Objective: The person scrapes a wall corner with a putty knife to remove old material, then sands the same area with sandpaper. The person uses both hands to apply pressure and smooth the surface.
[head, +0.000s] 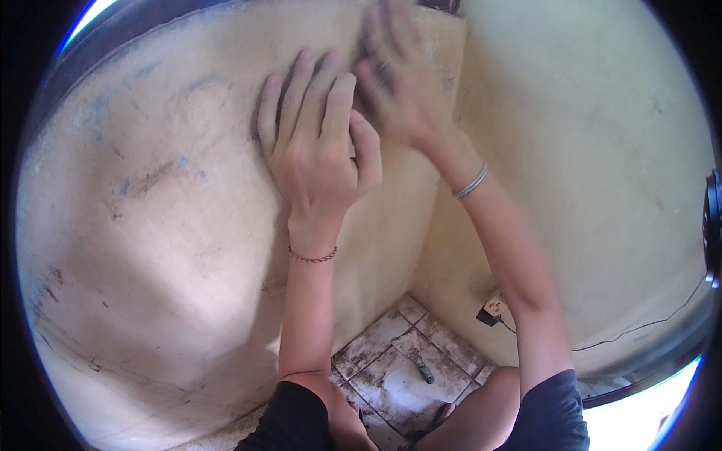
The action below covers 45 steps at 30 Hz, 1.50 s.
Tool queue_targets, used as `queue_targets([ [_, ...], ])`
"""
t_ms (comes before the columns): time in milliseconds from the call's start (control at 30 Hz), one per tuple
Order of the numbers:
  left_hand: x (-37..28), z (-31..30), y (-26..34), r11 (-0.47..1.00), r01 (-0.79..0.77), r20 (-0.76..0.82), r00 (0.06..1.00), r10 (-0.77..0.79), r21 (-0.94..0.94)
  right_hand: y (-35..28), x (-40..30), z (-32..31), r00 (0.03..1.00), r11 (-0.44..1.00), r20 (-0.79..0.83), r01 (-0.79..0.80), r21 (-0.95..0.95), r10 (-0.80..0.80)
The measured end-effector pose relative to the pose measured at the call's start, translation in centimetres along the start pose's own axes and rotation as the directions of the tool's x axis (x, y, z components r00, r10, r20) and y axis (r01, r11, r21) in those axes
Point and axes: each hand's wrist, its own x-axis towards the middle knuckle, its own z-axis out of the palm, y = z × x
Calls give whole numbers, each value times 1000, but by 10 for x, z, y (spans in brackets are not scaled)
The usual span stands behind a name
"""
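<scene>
My left hand [318, 138] rests palm-side against a cream plastered wall [203, 253], its fingers spread and nothing visible in it. A braided bracelet circles that wrist. Higher up and to the right, my right hand [403, 84] is at the same wall close to the inner corner, blurred by motion. Dark patches show under its fingers; whether they are shadow or a thin object, I cannot tell. A twisted silver bangle [472, 181] sits on the right wrist. Blue stains and brown scuffs mark the wall left of my hands.
A scraper with a dark green handle [423, 371] lies on the dusty tiled floor [366, 361] between my legs. On the adjoining wall [598, 169], a power socket [496, 306] holds a black plug with a thin cable [637, 327]. A dark object [713, 225] shows at the right rim.
</scene>
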Motion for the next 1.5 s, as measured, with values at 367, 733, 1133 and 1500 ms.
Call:
queue_targets([
  [367, 0, -6, -3, 1000, -13, 22, 1000, 13, -8, -5, -34, 21, 998, 979, 32, 47, 196, -54],
  [733, -2, -1, -1, 1000, -23, -17, 1000, 23, -12, 4, -27, 4, 994, 978, 88, -78, 194, 61],
  [1133, -1, 9, 1, 998, -18, -72, 997, 14, -55, 46, -21, 7, 960, 962, -65, -271, 35, 273],
  [1500, 1, 6, 1, 998, -34, -40, 999, 31, -54, 53, -37, 24, 989, 987, -45, -137, 81, 141],
])
